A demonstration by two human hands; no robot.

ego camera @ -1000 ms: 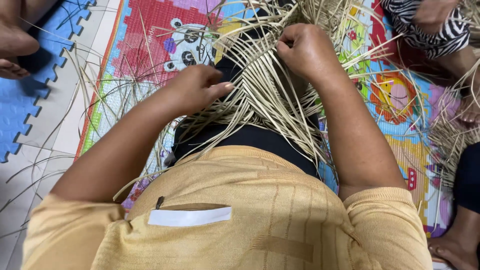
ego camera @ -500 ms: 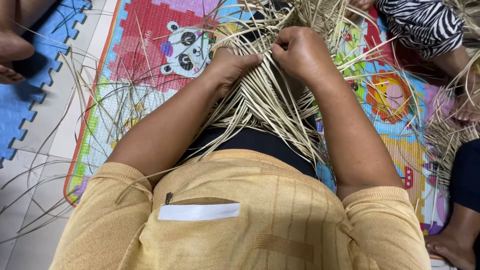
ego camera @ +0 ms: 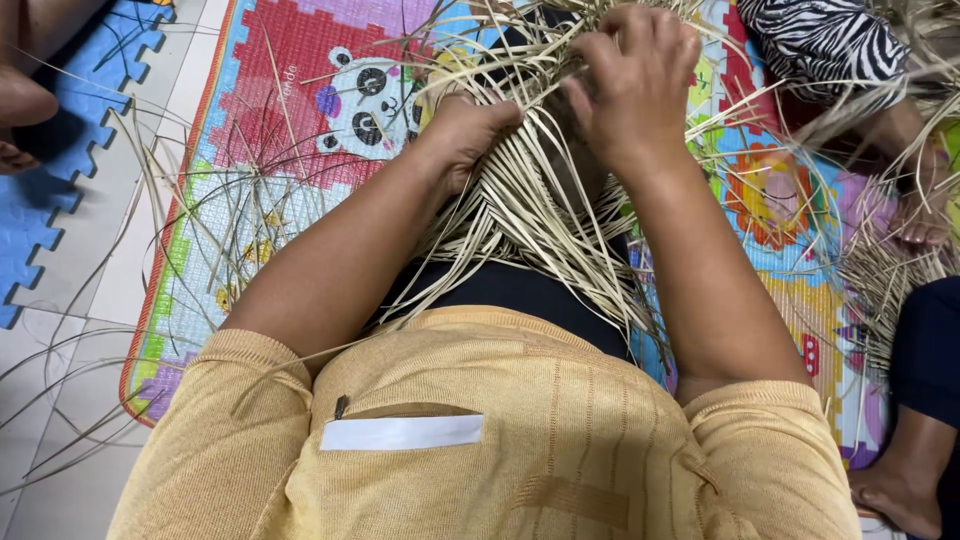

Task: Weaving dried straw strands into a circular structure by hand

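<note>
A half-woven piece of pale straw strips [ego camera: 520,210] lies on my lap over dark trousers, its loose ends fanning out in all directions. My left hand [ego camera: 465,135] rests on the left side of the weave, fingers pressing the strips down. My right hand [ego camera: 630,85] is higher, at the top of the weave, its fingers curled around several strips and pinching them. My yellow knit top fills the bottom of the view.
A bright play mat [ego camera: 300,120] with a panda picture covers the floor. Blue foam tiles [ego camera: 60,190] lie at left beside someone's foot [ego camera: 20,110]. Another person in zebra-striped cloth [ego camera: 830,40] sits at top right; a bare foot [ego camera: 900,495] shows at bottom right. Loose straw is scattered around.
Both hands have moved up and away from me along the weave. The left hand slid rightward onto the strips; the right hand opened from a fist into curled, pinching fingers.
</note>
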